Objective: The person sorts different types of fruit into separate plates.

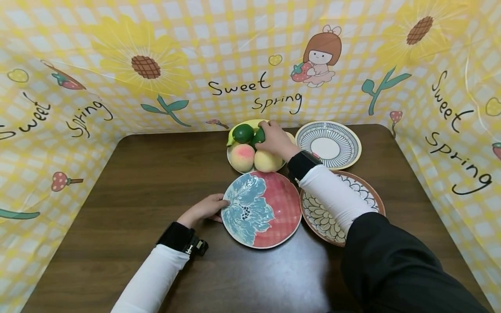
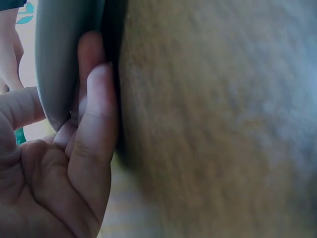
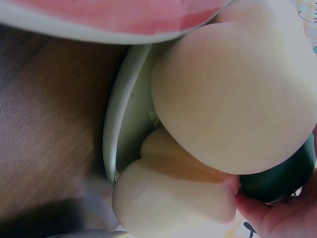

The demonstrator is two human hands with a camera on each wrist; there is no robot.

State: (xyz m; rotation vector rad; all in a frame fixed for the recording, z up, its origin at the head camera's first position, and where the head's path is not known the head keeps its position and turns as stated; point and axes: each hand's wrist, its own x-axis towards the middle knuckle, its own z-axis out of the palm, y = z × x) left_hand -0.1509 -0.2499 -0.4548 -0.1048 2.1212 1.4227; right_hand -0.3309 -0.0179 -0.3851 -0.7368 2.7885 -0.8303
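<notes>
My left hand [image 1: 205, 208] pinches the left rim of a red plate with a blue flower [image 1: 279, 208], its thumb on top and its fingers underneath, as the left wrist view shows from below. In the head view, my right hand [image 1: 275, 138] reaches over a fruit plate [image 3: 116, 116] and grips a dark green avocado-like fruit [image 3: 280, 176]. Another green fruit [image 1: 243, 133] lies just left of it. In front of them sit a pink-tinged peach [image 1: 242, 157] and a pale yellow peach [image 1: 268, 161]. Yellow bananas [image 1: 250, 123] curve along the back, partly hidden.
A white plate with a dark line pattern [image 1: 346, 145] stands at the back right. Closer, a brown-rimmed petal-patterned plate [image 1: 322, 217] lies partly under my right forearm. A yellow checked cloth [image 1: 235, 52] borders the brown table [image 1: 164, 174] behind and at both sides.
</notes>
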